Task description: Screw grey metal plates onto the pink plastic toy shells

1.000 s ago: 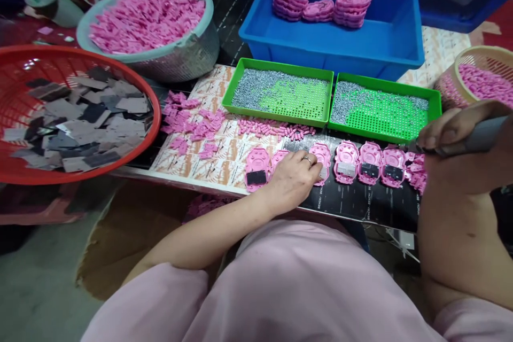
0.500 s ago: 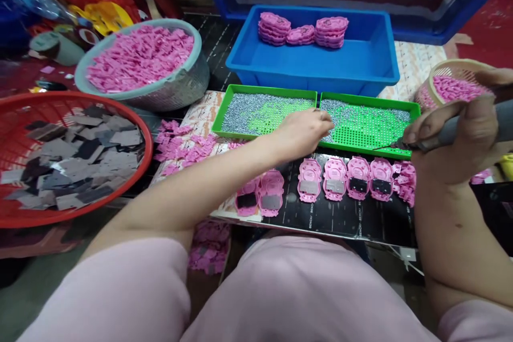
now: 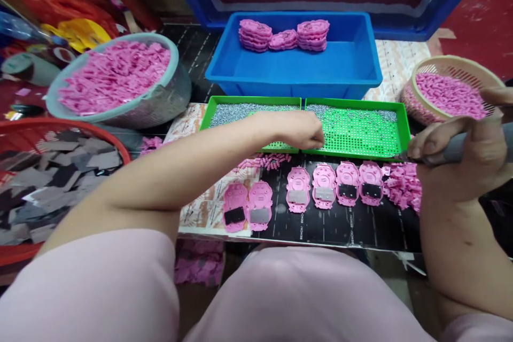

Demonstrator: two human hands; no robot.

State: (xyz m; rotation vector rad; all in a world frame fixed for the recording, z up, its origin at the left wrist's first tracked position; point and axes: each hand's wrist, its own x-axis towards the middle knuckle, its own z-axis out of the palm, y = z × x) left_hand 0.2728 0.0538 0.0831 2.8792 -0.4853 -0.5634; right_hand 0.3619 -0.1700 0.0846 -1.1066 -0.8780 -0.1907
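My left hand (image 3: 301, 128) reaches across to the near edge of two green trays (image 3: 401, 125) holding small metal screws; its fingertips are curled down at the seam between the trays, and what they pinch is hidden. My right hand (image 3: 465, 155) is wrapped round a grey electric screwdriver (image 3: 452, 150) whose tip points left, just off the right tray's corner. Below the trays, several pink plastic shells (image 3: 324, 187) lie in a row on a black mat (image 3: 340, 224), each with a grey or black plate inside.
A blue bin (image 3: 352, 67) with stacked pink shells sits behind the trays. A grey basket of pink parts (image 3: 116, 77) is at the left, a red basket of grey plates (image 3: 60, 171) below it, a beige basket of pink bits (image 3: 449, 93) at the right. Loose pink parts (image 3: 403, 184) lie on the mat.
My left hand left the row of pink shells and moved up to the green screw trays, then drew slightly nearer their front edge. The view has tilted. My right hand still holds the screwdriver.
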